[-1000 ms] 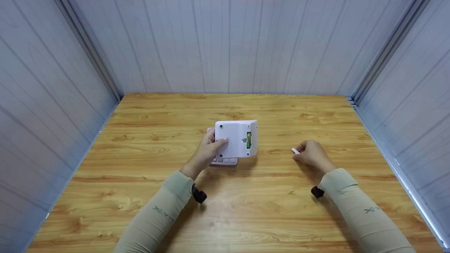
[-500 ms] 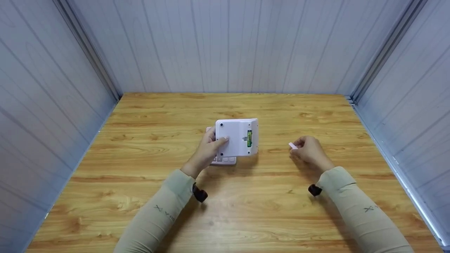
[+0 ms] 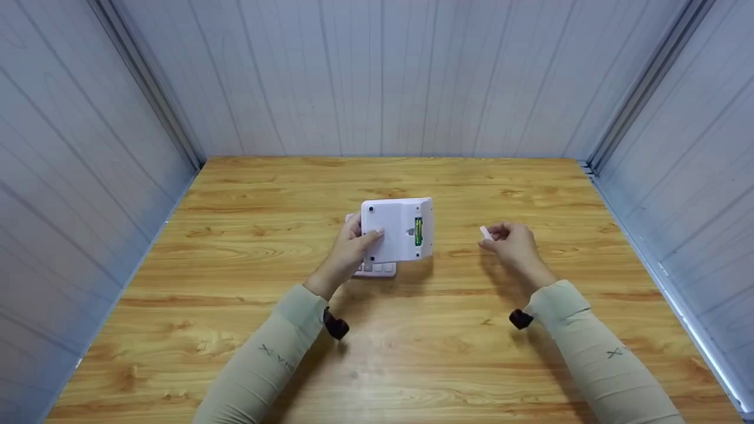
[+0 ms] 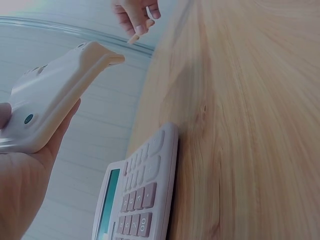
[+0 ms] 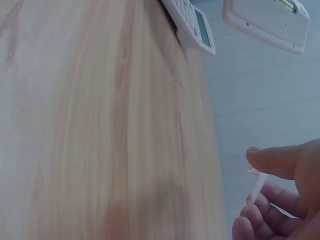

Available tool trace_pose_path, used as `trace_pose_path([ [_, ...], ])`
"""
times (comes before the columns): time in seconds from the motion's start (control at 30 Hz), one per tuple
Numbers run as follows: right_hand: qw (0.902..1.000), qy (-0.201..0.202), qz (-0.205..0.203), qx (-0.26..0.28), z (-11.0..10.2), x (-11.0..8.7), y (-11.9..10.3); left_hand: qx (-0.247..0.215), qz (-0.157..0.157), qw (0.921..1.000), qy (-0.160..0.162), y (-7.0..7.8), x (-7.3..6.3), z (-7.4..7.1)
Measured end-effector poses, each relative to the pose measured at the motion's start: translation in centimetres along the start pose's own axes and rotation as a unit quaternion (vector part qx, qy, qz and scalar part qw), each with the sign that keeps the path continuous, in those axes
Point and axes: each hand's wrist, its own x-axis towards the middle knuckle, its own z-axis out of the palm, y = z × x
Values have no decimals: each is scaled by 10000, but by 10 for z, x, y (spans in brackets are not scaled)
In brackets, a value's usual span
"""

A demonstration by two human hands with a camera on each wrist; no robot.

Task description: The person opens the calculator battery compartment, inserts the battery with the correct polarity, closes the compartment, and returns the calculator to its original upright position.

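Note:
Back side up, a pale pink-white calculator (image 3: 389, 232) is gripped by my left hand (image 3: 346, 253), the thumb lying across its back. In its uncovered battery slot a green battery (image 3: 418, 231) shows. A second calculator (image 4: 145, 195) lies keys up on the table, partly hidden below the held one in the head view. To the right, above the table, my right hand (image 3: 516, 250) pinches a small pale battery cover (image 3: 486, 233) between thumb and fingers. The same cover (image 5: 257, 186) appears edge-on in the right wrist view, apart from the calculator.
A wood-grain table (image 3: 377, 353) fills the space below the hands. Pale panel walls (image 3: 377, 76) stand at the back and on both sides. A small black wrist camera (image 3: 336, 325) sits at the left cuff, another black camera (image 3: 521, 319) at the right.
My right hand has moved slightly left and away from me, turning the battery cover more upright. The left hand and its calculator have stayed nearly still.

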Motion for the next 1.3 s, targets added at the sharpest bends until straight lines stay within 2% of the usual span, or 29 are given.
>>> trace_pose_path([
  [0.43,9968,312,-432,592,12,-5,-16,-3,-17,10000,41,1,0,2],
  [0.8,9912,468,-551,1109,23,-10,-25,11,8,9999,123,1,1,4],
  [1.3,9859,409,-582,1517,40,-21,-50,-44,-37,9999,146,-1,4,9],
])
